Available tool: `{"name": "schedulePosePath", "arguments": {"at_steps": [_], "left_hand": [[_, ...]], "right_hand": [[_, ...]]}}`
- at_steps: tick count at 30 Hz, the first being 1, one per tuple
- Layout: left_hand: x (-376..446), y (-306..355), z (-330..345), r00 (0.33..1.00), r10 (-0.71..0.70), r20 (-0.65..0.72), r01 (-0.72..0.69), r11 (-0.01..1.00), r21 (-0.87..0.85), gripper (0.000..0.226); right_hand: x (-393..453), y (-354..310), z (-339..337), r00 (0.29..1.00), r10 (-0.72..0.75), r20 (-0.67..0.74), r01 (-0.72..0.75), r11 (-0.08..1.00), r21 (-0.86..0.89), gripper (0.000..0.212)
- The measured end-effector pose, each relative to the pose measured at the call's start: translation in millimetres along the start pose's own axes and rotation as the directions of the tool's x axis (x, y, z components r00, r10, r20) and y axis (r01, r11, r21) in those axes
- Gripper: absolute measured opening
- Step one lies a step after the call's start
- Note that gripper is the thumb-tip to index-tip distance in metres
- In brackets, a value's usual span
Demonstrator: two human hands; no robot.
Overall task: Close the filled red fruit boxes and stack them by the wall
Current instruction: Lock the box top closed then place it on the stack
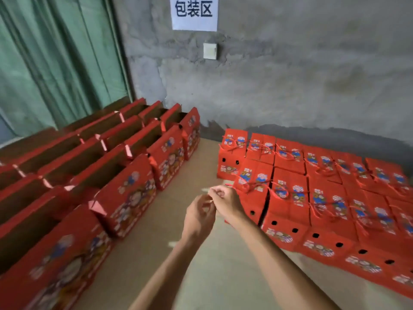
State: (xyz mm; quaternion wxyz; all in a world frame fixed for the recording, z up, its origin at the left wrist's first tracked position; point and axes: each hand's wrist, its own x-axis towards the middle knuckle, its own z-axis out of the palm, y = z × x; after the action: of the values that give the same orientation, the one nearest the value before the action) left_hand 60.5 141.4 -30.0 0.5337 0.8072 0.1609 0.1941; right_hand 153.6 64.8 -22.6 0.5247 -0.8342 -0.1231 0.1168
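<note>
Red boxes (288,198) untouched | both hands' fingers (202,205) curled together; grasp unclear

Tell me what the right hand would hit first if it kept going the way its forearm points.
The right hand points up-left over bare floor; probably the open red boxes at left come first, though depth is unclear.

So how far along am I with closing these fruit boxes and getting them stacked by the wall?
Done: a block of closed boxes with tied red handles sits on the right near the wall. In hand: no box; your left hand and right hand meet over the bare floor, fingers curled around something too small and blurred to identify. Left: the rows of open boxes by the green curtain still stand with flaps up.
</note>
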Motion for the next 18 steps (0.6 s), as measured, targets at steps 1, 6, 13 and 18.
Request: {"name": "schedulePosePath", "arguments": {"at_steps": [1,6,13,18], "left_hand": [[-7.3,-12.6,-27.7,0.998,-0.023,-0.055,0.024,0.999,0.024,0.02],[-39.4,-59.7,-169.5,0.935,0.094,-0.341,0.049,0.92,0.389,0.006],[-69.3,-130.8,-336.6,0.815,-0.196,-0.545,0.554,0.536,0.637,0.059],[-83.1,-149.1,-356.9,0.927,-0.224,-0.3,0.373,0.606,0.703,0.03]], "right_hand": [[-8.0,-6.1,27.6,0.998,-0.016,0.054,0.015,1.0,0.021,0.016],[-44.8,-48.0,154.1,0.956,-0.149,0.251,0.129,0.987,0.095,0.018],[-77.6,-114.3,284.0,0.9,-0.127,0.417,0.132,0.991,0.016,0.07],[-68.1,-143.0,326.6,0.901,-0.038,0.432,0.113,0.982,-0.148,0.074]]}}
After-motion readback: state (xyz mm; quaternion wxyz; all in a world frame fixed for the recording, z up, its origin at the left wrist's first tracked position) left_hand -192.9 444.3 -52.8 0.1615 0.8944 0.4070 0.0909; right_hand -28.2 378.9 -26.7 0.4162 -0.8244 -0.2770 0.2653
